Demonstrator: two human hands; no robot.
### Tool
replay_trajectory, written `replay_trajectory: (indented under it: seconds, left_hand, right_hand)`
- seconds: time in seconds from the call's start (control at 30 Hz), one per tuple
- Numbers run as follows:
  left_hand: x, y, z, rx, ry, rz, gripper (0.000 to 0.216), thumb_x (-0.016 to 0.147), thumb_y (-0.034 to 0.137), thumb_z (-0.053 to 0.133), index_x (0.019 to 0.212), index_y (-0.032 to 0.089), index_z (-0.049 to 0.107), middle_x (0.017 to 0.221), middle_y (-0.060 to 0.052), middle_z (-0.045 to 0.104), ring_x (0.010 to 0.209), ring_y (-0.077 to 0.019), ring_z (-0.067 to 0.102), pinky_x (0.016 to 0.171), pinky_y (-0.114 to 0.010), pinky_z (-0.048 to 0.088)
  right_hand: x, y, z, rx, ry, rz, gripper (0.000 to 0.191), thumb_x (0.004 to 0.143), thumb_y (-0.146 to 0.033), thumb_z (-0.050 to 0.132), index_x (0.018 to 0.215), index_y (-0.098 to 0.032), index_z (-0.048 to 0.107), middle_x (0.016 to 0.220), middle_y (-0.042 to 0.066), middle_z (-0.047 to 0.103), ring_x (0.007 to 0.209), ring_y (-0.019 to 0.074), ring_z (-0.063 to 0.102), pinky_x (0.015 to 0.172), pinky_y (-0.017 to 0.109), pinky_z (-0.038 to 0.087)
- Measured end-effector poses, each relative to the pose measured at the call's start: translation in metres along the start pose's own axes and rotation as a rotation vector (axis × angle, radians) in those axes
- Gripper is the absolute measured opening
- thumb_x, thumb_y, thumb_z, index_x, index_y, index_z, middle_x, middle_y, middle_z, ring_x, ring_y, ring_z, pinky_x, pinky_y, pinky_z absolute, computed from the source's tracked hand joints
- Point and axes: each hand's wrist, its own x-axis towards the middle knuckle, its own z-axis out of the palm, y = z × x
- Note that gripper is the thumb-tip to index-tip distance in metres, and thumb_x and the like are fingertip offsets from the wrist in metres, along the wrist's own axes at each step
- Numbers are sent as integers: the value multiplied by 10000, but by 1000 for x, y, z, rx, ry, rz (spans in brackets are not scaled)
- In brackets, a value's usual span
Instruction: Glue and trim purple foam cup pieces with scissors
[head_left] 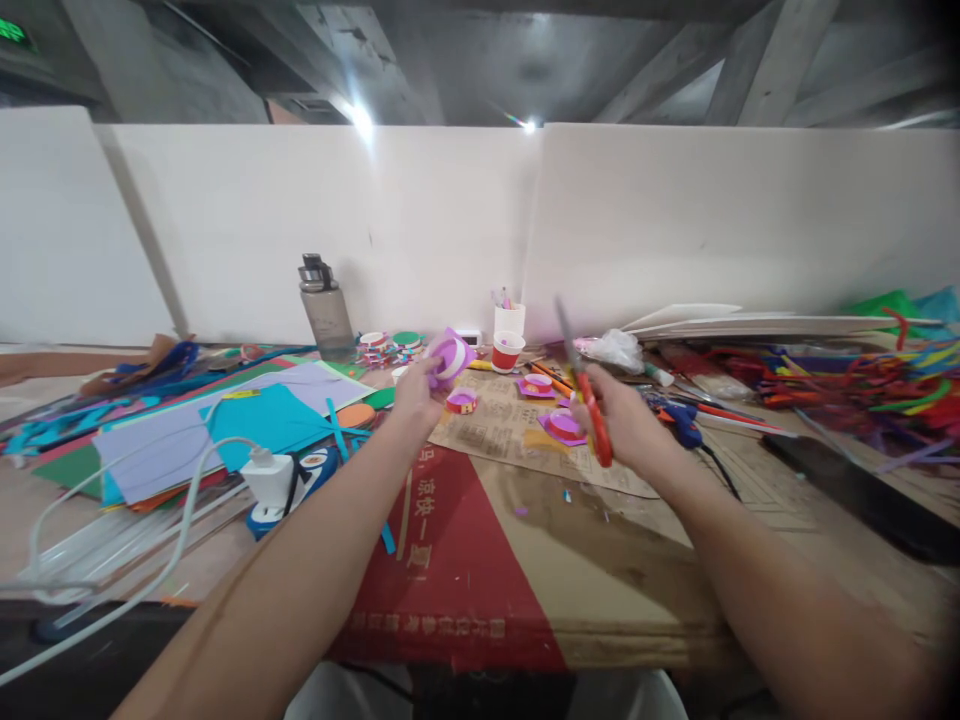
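Note:
My left hand (420, 394) grips a purple paper piece with a white ring on it (452, 358), raised above the table. In my right hand (621, 412) is a pair of scissors (598, 425) with red handles, its blades pointing up and away; they are blurred. Below and between the hands lie a small red ring piece (462, 401), a purple piece with a ring (537, 385) and a similar one (564, 428) beside the right hand. These rest on a brown printed paper sheet (480, 440).
Coloured paper sheets (150, 450), a white plug (268, 478) and cables lie left. A bottle (327, 310) and a red-and-white paper cup (508, 352) stand at the back. To the right are a glue gun (681, 420), a long black object (862, 495) and coloured strips (892, 385).

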Motion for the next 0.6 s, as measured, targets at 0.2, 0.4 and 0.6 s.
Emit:
replay_trajectory:
  seconds: [0.2, 0.4, 0.6]
  left_hand:
    - [-27, -29, 8, 286, -380, -128, 215, 547, 96, 823, 693, 129, 669, 630, -10, 649, 546, -107, 559, 514, -210, 417]
    - [-53, -42, 11, 643, -705, -208, 331, 532, 241, 893, 800, 154, 720, 741, -31, 710, 583, -108, 578, 512, -205, 398]
    - [-57, -48, 8, 754, -686, -173, 318, 605, 261, 844, 891, 167, 739, 776, -41, 714, 603, -122, 584, 515, -217, 393]
  right_hand:
    - [20, 29, -12, 434, 299, -16, 513, 729, -307, 592, 1226, -292, 468, 1037, 39, 672, 894, 205, 678, 687, 320, 554]
    - [23, 15, -21, 476, 390, 21, 327, 692, -257, 655, 1004, -261, 559, 758, -39, 596, 546, 102, 539, 507, 233, 473]
    - [23, 6, -19, 637, 398, 48, 246, 743, -324, 658, 928, -254, 512, 625, -88, 505, 426, 74, 438, 381, 201, 370]
